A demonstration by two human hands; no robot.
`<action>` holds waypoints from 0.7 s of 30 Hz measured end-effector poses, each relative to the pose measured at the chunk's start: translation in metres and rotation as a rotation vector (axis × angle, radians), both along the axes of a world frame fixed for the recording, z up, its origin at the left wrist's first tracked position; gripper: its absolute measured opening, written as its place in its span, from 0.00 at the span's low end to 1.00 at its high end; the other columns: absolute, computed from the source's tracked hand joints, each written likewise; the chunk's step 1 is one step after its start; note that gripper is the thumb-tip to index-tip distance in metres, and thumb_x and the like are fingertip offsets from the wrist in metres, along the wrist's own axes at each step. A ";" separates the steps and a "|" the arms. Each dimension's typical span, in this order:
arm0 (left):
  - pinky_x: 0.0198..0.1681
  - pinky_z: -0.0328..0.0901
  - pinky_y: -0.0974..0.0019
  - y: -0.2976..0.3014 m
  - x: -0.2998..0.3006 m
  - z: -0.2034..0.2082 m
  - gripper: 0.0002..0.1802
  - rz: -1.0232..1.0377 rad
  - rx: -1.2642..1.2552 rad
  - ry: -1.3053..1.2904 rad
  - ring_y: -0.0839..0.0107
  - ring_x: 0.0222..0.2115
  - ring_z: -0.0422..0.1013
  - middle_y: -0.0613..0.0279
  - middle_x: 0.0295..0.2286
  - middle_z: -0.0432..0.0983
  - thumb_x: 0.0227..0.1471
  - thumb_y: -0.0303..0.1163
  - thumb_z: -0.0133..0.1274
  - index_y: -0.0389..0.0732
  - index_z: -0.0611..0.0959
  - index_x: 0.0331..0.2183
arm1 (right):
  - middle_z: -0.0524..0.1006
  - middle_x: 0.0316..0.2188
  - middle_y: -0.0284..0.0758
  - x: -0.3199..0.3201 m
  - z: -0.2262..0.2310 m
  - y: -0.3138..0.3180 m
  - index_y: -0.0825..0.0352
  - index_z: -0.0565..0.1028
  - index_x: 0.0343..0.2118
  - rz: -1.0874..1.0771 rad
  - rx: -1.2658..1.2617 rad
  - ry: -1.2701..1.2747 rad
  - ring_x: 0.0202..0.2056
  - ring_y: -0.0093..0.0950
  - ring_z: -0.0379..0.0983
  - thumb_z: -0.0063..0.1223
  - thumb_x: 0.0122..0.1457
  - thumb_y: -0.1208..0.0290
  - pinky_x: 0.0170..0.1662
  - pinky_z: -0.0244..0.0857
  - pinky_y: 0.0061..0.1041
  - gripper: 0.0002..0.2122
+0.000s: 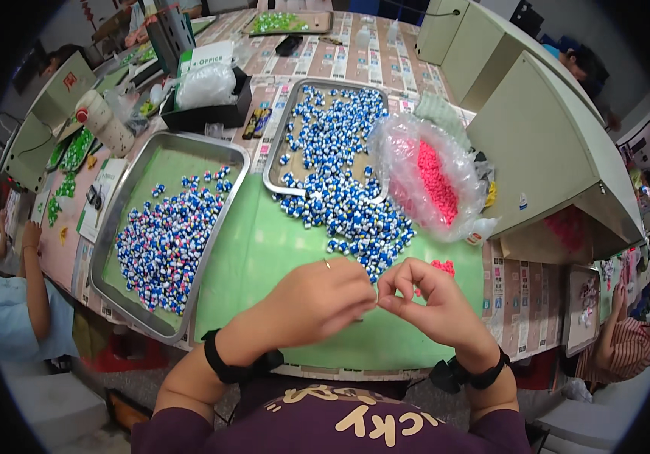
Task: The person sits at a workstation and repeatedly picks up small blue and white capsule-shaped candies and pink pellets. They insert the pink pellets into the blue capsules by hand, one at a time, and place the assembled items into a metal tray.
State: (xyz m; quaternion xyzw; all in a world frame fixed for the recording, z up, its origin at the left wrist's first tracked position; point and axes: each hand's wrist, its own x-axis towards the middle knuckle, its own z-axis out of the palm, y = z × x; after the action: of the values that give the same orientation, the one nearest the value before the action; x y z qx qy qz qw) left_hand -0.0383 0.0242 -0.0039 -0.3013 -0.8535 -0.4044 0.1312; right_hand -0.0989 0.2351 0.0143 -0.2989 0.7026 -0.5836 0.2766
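My left hand (317, 295), with a ring on one finger, is closed and slightly blurred over the green mat (253, 261). My right hand (438, 306) pinches thumb and index finger together, its fingertips almost meeting the left hand's. Whatever lies between the fingers is too small or hidden to make out. Just beyond them spreads a heap of small blue-and-white pieces (366, 227), running up into a metal tray (268, 170). Small pink pieces (444, 267) lie beside my right hand. Many more pink pieces (437, 181) fill an open clear plastic bag (401, 144) at the right.
On the left, a second metal tray (234, 204) holds blue-and-white pieces with pink bits. Behind it stand a black box (219, 113) with a plastic bag and a pale bottle (105, 125). A beige metal hood (544, 151) bounds the right. Other people sit at both sides.
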 end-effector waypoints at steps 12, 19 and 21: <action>0.38 0.66 0.56 -0.019 -0.036 -0.056 0.11 0.385 -0.163 -0.289 0.53 0.35 0.71 0.54 0.33 0.69 0.46 0.24 0.58 0.37 0.78 0.35 | 0.69 0.24 0.33 -0.005 -0.009 -0.018 0.63 0.65 0.27 0.133 0.273 0.636 0.31 0.34 0.68 0.48 0.48 0.85 0.41 0.55 0.31 0.08; 0.33 0.67 0.60 -0.027 -0.033 -0.047 0.08 0.383 -0.053 -0.452 0.59 0.31 0.72 0.54 0.29 0.72 0.45 0.21 0.58 0.36 0.76 0.31 | 0.71 0.23 0.34 -0.001 -0.012 -0.029 0.63 0.66 0.27 0.226 0.368 0.698 0.31 0.36 0.69 0.46 0.48 0.84 0.41 0.54 0.33 0.07; 0.31 0.67 0.63 -0.033 -0.027 -0.035 0.09 0.404 0.013 -0.544 0.66 0.31 0.72 0.56 0.30 0.74 0.45 0.21 0.58 0.36 0.77 0.33 | 0.71 0.23 0.34 -0.001 -0.011 -0.030 0.63 0.66 0.28 0.229 0.382 0.716 0.31 0.36 0.69 0.46 0.49 0.84 0.40 0.55 0.33 0.07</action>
State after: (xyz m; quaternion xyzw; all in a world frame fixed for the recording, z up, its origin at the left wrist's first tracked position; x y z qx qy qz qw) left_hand -0.0656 -0.0084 -0.0391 -0.0061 -0.8971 -0.4413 -0.0221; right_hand -0.0996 0.2055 0.0029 -0.5023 0.8121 -0.2676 0.1283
